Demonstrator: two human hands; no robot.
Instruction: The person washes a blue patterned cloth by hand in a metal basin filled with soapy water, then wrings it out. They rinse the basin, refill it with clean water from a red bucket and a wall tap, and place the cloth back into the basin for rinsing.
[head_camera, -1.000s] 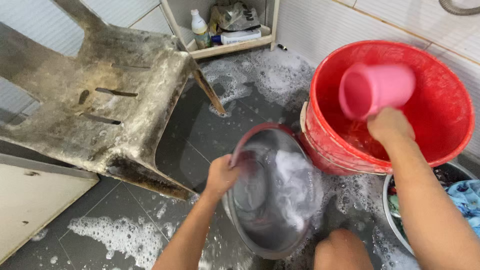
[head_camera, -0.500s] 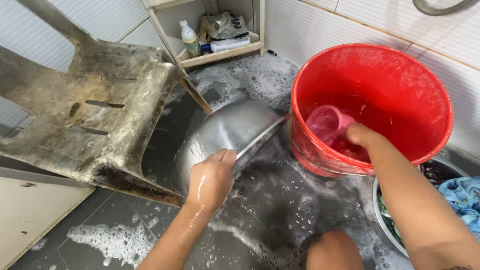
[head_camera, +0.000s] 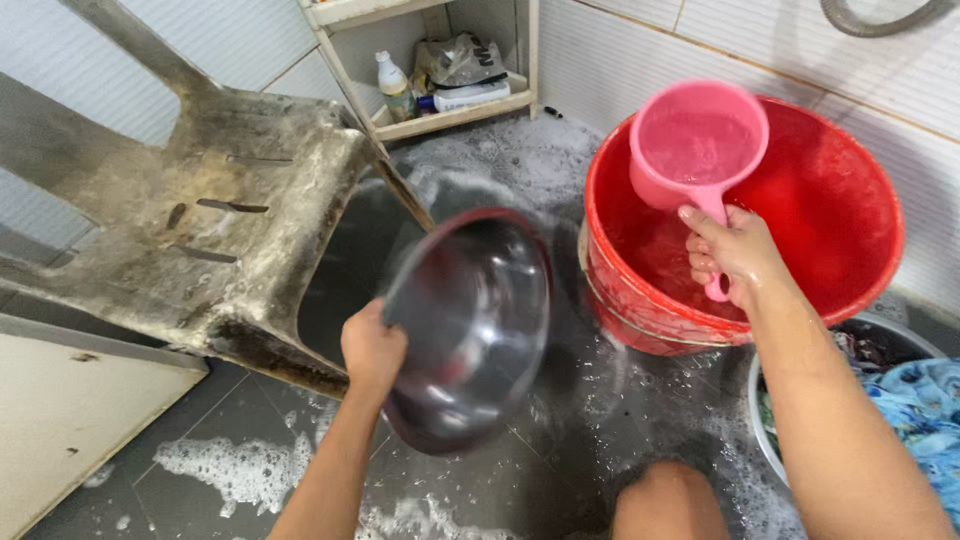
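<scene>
My left hand (head_camera: 372, 347) grips the rim of a steel basin (head_camera: 470, 325), held tilted above the wet floor with its empty inside facing me. My right hand (head_camera: 735, 250) holds a pink plastic scoop (head_camera: 697, 145) by its handle, mouth up and holding water, over the red bucket (head_camera: 850, 200). The bucket stands against the tiled wall with water low inside it.
A dirty plastic chair (head_camera: 200, 210) stands at the left. A corner shelf (head_camera: 450, 105) with bottles sits at the back. A basin of coloured clothes (head_camera: 900, 400) is at the lower right. Foam (head_camera: 220, 465) lies on the dark tiled floor. My knee (head_camera: 670, 500) shows at the bottom.
The scoop dipped into the bucket and has come up filled. The basin was turned over, dumping its soapy water, and is now turned back with its empty inside facing me.
</scene>
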